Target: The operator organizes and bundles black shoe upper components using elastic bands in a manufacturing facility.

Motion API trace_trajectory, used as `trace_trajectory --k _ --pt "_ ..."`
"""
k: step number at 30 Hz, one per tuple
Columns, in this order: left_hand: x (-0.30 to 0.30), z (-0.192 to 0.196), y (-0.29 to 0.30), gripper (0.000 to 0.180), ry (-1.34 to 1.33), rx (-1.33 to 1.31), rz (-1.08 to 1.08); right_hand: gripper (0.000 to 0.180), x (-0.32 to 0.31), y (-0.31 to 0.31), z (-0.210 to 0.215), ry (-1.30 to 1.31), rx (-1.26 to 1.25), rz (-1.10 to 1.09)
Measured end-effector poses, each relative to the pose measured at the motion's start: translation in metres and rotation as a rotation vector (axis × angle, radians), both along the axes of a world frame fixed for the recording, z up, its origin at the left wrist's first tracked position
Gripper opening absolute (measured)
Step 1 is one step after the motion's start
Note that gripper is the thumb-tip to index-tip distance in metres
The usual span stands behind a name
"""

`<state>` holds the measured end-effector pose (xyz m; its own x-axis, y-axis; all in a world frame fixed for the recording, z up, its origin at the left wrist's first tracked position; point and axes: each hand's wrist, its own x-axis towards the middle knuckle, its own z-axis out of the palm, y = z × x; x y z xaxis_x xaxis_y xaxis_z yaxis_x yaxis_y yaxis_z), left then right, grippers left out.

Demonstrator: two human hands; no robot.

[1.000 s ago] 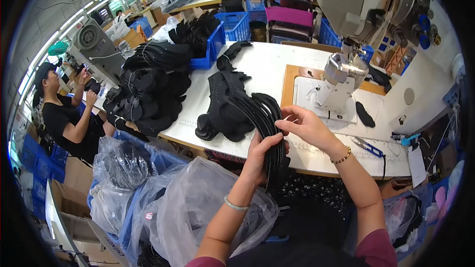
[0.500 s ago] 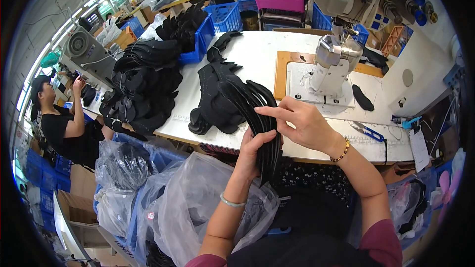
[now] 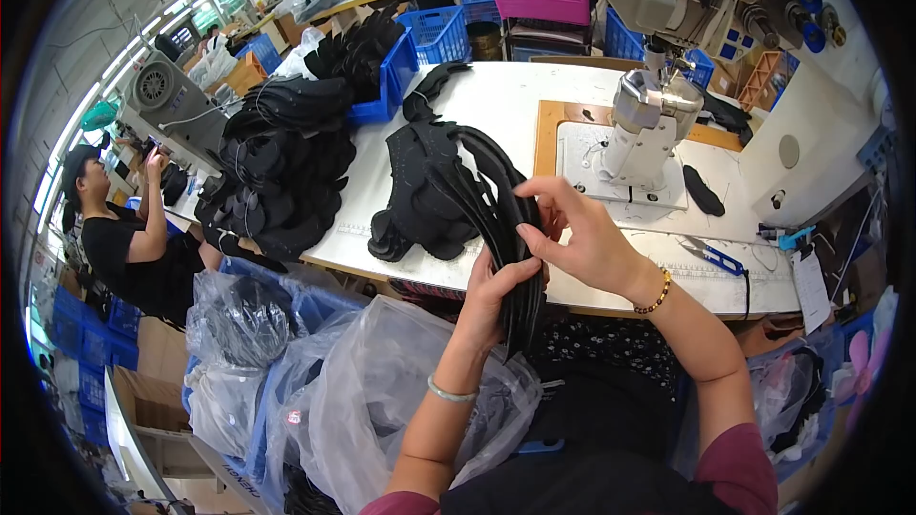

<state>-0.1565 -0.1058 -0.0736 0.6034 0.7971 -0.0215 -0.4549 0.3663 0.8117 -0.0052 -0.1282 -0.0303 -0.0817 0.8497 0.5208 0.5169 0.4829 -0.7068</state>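
My left hand (image 3: 489, 296) is closed round a stack of thin, curved black shoe-upper pieces (image 3: 521, 319) above the table's front edge. My right hand (image 3: 596, 243) grips the stack's right side, thumb and forefinger bent against the layers. A gap shows between the outer right layers and the others near the top. Just beyond, a loose pile of flat black pieces (image 3: 420, 195) lies on the white table (image 3: 496, 95), partly covered by the stack. I cannot make out the fingertips behind the stack.
A sewing machine (image 3: 644, 124) stands right of the stack. Blue-handled snips (image 3: 716, 256) and a small black piece (image 3: 703, 191) lie nearby. Left are heaped black bundles (image 3: 277, 172) and a blue bin (image 3: 393, 86). Clear plastic bags (image 3: 367, 391) fill the lower left. Another person (image 3: 129, 229) sits far left.
My right forefinger has gone from stretched out across the stack to bent at its right side, with the thumb now against it. The layers there have spread apart.
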Motion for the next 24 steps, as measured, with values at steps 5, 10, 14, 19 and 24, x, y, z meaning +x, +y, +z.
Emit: trace_trajectory --k 5,10,14,19,24 --pt "0.000 0.002 -0.003 0.031 0.058 0.038 -0.001 0.044 0.003 -0.001 0.010 -0.382 0.190 0.006" --pt "0.001 0.001 -0.002 0.031 0.064 0.030 -0.013 0.043 0.004 0.002 0.006 -0.302 0.206 0.046" --pt "0.002 0.002 -0.003 0.032 0.044 0.034 -0.011 0.041 0.007 0.000 0.003 -0.218 0.112 0.087" --pt "0.003 0.009 -0.008 0.030 0.033 -0.021 0.127 0.071 0.002 -0.021 -0.008 0.045 -0.095 0.068" --pt "0.034 0.011 -0.013 0.029 -0.150 -0.201 0.239 0.110 -0.005 -0.051 -0.009 0.020 -0.268 0.120"
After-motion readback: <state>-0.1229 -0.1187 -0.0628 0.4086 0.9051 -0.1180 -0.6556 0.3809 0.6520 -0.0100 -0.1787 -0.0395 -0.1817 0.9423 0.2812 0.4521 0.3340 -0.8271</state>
